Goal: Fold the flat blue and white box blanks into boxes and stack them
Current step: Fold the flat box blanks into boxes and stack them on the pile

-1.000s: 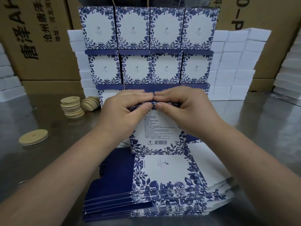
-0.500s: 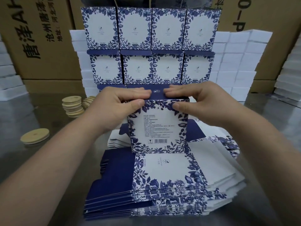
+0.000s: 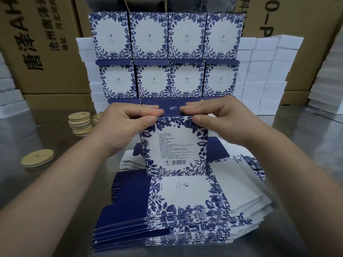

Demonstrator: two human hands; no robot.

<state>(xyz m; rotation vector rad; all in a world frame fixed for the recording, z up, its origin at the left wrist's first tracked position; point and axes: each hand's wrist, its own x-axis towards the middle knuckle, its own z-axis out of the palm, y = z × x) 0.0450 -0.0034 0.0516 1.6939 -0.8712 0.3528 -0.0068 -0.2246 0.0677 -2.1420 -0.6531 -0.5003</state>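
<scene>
A blue and white floral box (image 3: 174,145) stands upright in the middle, its barcode panel facing me. My left hand (image 3: 128,125) and my right hand (image 3: 215,117) pinch its top edge, fingers lying on the navy top flap (image 3: 171,111) and thumbs on the printed face. Under it lies a thick pile of flat blanks (image 3: 185,206), fanned out toward me. Behind stands a wall of folded boxes (image 3: 167,58), stacked in rows of several.
Round wooden lids (image 3: 79,125) are piled at the left, and one lid (image 3: 37,158) lies alone nearer me on the shiny metal table (image 3: 306,145). White foam blocks (image 3: 263,75) and brown cartons (image 3: 40,45) line the back.
The box has risen and its navy top flap has come into view under my fingers. My hands have drawn apart along the top edge.
</scene>
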